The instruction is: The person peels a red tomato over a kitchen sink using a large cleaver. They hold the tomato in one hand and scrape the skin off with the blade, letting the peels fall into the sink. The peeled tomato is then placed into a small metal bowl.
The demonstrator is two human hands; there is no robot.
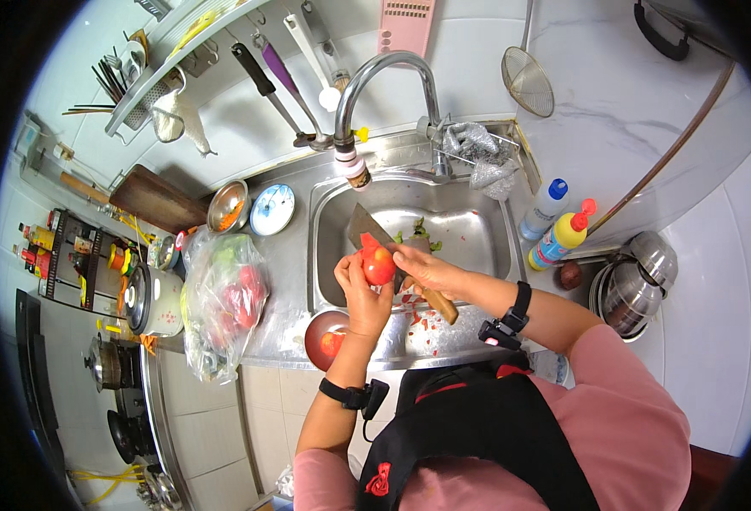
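My left hand (pixel 364 294) holds a red tomato (pixel 379 265) above the near left part of the steel sink (pixel 477 233). A flap of red skin stands up from the tomato's top. In my right hand (pixel 433 271) is a cleaver with a wooden handle (pixel 440 306); its broad blade (pixel 364 225) lies behind the tomato, partly hidden, and my right thumb is at the tomato's side. Below my left hand, a bowl (pixel 318 329) holds a peeled tomato (pixel 332 343). Red peel scraps (pixel 421 319) lie on the sink's near ledge, and green scraps (pixel 421 228) lie in the basin.
A chrome faucet (pixel 385 56) arches over the sink. Left are a plastic bag of produce (pixel 225 300), a metal bowl with orange shreds (pixel 228 204) and a blue-white dish (pixel 272 209). Two squeeze bottles (pixel 543 209) (pixel 559 239) and stacked metal bowls (pixel 634 287) stand right.
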